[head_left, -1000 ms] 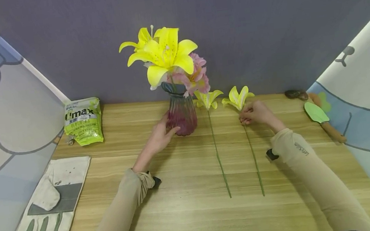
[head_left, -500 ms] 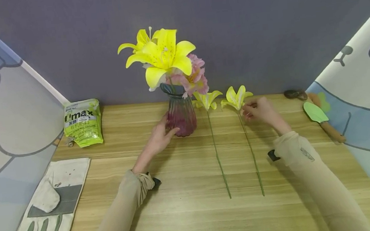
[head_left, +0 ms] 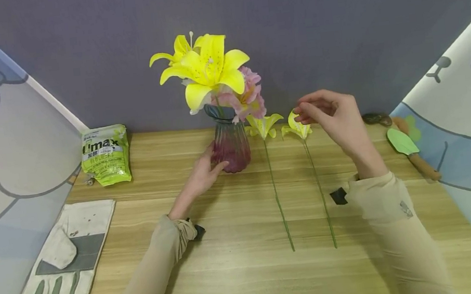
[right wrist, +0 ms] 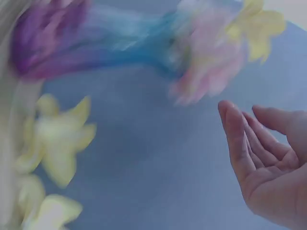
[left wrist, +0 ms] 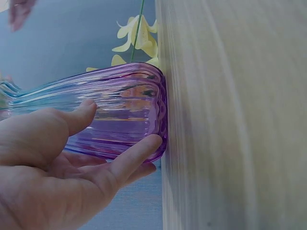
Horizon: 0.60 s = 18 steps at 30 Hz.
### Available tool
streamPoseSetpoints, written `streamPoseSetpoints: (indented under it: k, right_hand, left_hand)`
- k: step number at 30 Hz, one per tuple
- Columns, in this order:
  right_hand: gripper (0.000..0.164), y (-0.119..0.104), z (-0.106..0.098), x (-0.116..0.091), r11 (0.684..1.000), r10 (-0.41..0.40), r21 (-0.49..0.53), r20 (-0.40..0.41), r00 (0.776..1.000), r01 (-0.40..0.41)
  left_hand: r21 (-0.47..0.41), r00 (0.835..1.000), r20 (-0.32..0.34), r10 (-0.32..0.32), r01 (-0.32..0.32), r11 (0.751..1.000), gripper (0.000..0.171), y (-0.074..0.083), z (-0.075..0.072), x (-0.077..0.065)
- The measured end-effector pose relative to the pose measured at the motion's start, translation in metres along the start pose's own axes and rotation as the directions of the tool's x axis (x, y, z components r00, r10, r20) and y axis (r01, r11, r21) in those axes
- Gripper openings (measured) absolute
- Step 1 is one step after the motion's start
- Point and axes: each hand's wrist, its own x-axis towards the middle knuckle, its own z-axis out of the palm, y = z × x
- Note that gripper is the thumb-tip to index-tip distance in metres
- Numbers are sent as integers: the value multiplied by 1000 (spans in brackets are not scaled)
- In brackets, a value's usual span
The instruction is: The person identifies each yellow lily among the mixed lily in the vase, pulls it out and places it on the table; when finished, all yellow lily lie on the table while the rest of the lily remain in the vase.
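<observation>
A ribbed glass vase (head_left: pixel 231 142), bluish above and purple below, stands at the table's back. Yellow lilies (head_left: pixel 211 72) and pink flowers (head_left: pixel 250 97) rise from it. My left hand (head_left: pixel 202 176) holds the vase low on its left side. In the left wrist view its thumb and fingers curve round the purple glass (left wrist: pixel 122 122). Two more long-stemmed yellow lilies lie right of the vase: one lily (head_left: pixel 264 127) near it, another lily (head_left: pixel 301 131) further right. My right hand (head_left: pixel 339 120) is raised over that second lily, holding nothing, with thumb and fingertips apart in the right wrist view.
A green fertilizer bag (head_left: pixel 105 156) stands at the back left, above a white and grey work glove (head_left: pixel 63 263). At the right edge lie a green trowel (head_left: pixel 408 151) with a wooden handle and dark stones (head_left: pixel 376 119). A grey wall (head_left: pixel 336 33) closes the back.
My right hand has let go of the right-hand lily's stem and lifted up and away from it. My left hand keeps its place on the vase.
</observation>
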Motion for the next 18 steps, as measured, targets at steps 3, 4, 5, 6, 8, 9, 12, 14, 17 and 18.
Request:
streamPoseSetpoints:
  k: [3, 4, 5, 6, 8, 9, 12, 14, 17, 18]
  right_hand:
    - [18, -23, 15, -5, 992, -74, 106, 43, 996, 69]
    - [18, -31, 22, -6, 989, -98, 120, 56, 994, 91]
    - [18, -37, 28, -7, 985, -123, 132, 66, 990, 113]
    - [18, -42, 35, -8, 981, -148, 141, 77, 986, 137]
    - [18, -50, 49, -8, 971, -196, 157, 98, 976, 179]
    - [18, -53, 56, -7, 967, -215, 159, 104, 971, 197]
    - [18, -57, 75, -4, 958, -244, 186, 125, 962, 219]
    - [19, -60, 86, -1, 955, -248, 204, 141, 958, 217]
    - [22, -61, 98, 4, 957, -245, 192, 144, 959, 215]
    - [23, -61, 101, 6, 961, -240, 174, 137, 961, 216]
  left_hand:
    - [-1, 1000, -1, 5, -5, 1000, 72, 1, 1, 1]
    - [-2, 1000, -1, 6, -6, 1000, 72, 1, 1, 2]
    - [-5, 1000, 0, 8, -8, 1000, 72, 1, 1, 2]
    - [-9, 1000, 0, 10, -10, 1000, 72, 1, 1, 2]
    - [-15, 1000, 0, 13, -13, 1000, 72, 1, 1, 2]
    - [-15, 1000, 0, 12, -12, 1000, 71, 1, 1, 2]
    - [-10, 1000, 2, 5, -5, 1000, 71, 0, 1, 0]
    - [-4, 1000, 0, 0, 0, 1000, 72, 1, 0, -1]
    - [3, 1000, -2, 2, -2, 1000, 72, 1, 0, -2]
    - [4, 1000, -4, 5, -5, 1000, 72, 1, 0, -2]
